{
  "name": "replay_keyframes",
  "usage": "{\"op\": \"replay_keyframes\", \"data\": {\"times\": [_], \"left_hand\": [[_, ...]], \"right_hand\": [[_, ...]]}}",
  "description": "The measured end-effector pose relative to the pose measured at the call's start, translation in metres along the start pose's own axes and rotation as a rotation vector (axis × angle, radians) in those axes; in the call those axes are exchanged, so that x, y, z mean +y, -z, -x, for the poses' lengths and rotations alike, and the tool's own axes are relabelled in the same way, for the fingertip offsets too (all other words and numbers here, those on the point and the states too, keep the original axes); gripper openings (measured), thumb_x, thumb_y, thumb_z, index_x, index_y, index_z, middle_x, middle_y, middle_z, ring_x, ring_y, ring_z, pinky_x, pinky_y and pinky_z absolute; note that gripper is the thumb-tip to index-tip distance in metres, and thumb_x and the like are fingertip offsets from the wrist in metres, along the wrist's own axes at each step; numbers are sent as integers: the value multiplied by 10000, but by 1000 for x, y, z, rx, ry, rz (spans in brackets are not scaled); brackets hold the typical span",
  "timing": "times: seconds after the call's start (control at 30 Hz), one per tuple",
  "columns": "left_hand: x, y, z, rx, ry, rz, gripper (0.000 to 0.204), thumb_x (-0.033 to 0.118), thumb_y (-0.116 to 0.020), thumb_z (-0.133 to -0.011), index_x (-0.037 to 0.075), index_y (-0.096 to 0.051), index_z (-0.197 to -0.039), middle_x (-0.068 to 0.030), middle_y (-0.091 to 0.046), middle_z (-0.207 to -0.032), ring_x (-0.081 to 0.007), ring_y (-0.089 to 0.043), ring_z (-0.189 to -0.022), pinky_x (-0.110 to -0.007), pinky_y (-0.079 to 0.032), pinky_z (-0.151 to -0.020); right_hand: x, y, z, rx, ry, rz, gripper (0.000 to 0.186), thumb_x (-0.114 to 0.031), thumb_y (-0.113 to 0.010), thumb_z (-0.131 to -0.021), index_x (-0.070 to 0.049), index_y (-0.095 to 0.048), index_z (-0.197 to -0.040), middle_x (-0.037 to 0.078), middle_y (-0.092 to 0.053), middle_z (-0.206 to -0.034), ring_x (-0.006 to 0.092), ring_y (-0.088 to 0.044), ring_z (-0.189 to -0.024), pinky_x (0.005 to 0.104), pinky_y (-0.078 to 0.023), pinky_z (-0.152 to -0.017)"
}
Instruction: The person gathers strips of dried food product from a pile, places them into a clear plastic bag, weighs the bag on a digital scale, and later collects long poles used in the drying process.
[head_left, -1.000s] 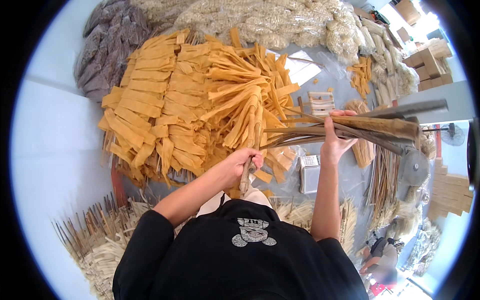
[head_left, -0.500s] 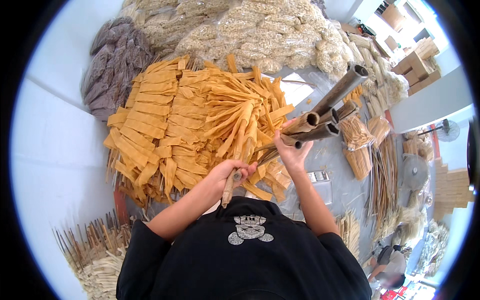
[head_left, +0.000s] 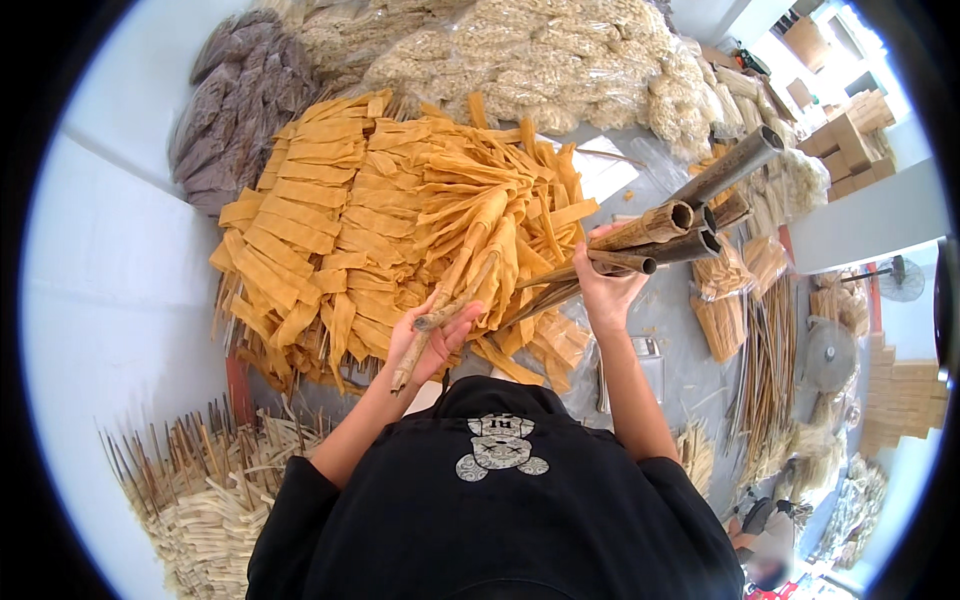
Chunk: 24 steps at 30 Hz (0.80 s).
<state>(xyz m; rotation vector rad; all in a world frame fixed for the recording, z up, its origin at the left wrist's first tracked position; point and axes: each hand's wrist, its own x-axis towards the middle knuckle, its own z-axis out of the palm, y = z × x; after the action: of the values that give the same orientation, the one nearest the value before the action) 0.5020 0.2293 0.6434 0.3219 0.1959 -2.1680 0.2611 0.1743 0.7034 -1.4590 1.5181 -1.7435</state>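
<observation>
1. Clock centred on the chest, 12 straight ahead; left hand (head_left: 440, 340) at 11, fingers loosely spread; pale sticks (head_left: 408, 365) lay across it, their far ends among yellow strips (head_left: 345, 235).
2. Right hand (head_left: 607, 297) at 1, fingers wrapped round hollow brown stalks (head_left: 645, 228); wide ends fanned toward 2, thin ends slanted toward 8, near the left hand.
3. Risk, as judged: the sticks could roll off that slack palm if it tipped; thin stalk ends could snag the strips if the right hand swept left; uneven stalks could slide out if the grip eased.
4. Edges: the strip heap filled 10 to 12, close ahead of the left hand; a metal-cased box (head_left: 648, 372) sat on the floor (head_left: 690, 395) at 2, by the right forearm; upright canes (head_left: 768, 360) beyond it, then a grey fan (head_left: 831, 347).
5. Room: most seemed to lie toward 2, over grey floor between box and canes; white wall (head_left: 120, 290) bounded 10.
</observation>
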Motion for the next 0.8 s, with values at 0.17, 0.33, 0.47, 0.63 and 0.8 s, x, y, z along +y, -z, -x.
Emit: {"op": "replay_keyframes", "data": {"times": [0.17, 0.33, 0.47, 0.63, 0.8], "left_hand": [[-2, 5, 1, -71, -108, -32, 428, 182, -268, -907, -1, -297, -1293, -297, -350, -1265, -343, -411, -1167, -386, -448, -903], [-10, 0, -4, -70, -274, -623, 697, -12, -501, -824, 69, -79, -1372, -279, -356, -1270, -317, -410, -1175, -356, -449, -892], [-17, -7, -7, 176, -519, -1171, 760, 18, -583, -795, 41, -89, -1372, -200, -538, -1112, -234, -564, -995, -291, -470, -809], [-11, -13, -28, 419, -982, -1748, 347, 144, -653, -728, 43, -598, -1055, -128, -597, -845, -177, -576, -697, -266, -454, -622], [26, -20, -75, 172, -1353, -1800, 52, 77, -624, -718, 52, -618, -764, -82, -462, -499, -195, -575, -673, -335, -463, -762]], "right_hand": [[5, 1, 0, -5, -11, -74, 402, 107, -617, -635, -29, -422, -959, 51, -518, -845, 120, -514, -786, 250, -444, -717], [9, 2, -3, -13, -70, -60, 418, 105, -620, -640, -27, -418, -981, 55, -520, -858, 117, -513, -802, 242, -448, -718], [-1, -3, -4, -37, -63, -86, 427, 102, -623, -651, -18, -414, -1003, 60, -522, -869, 113, -512, -809, 245, -451, -724], [8, -1, -2, 10, -11, -116, 417, 83, -638, -643, -3, -437, -998, 57, -537, -866, 117, -525, -790, 249, -448, -710], [-1, -2, -3, 41, -69, -205, 399, 86, -640, -631, 8, -451, -974, 49, -530, -881, 128, -525, -788, 246, -441, -713]]}}
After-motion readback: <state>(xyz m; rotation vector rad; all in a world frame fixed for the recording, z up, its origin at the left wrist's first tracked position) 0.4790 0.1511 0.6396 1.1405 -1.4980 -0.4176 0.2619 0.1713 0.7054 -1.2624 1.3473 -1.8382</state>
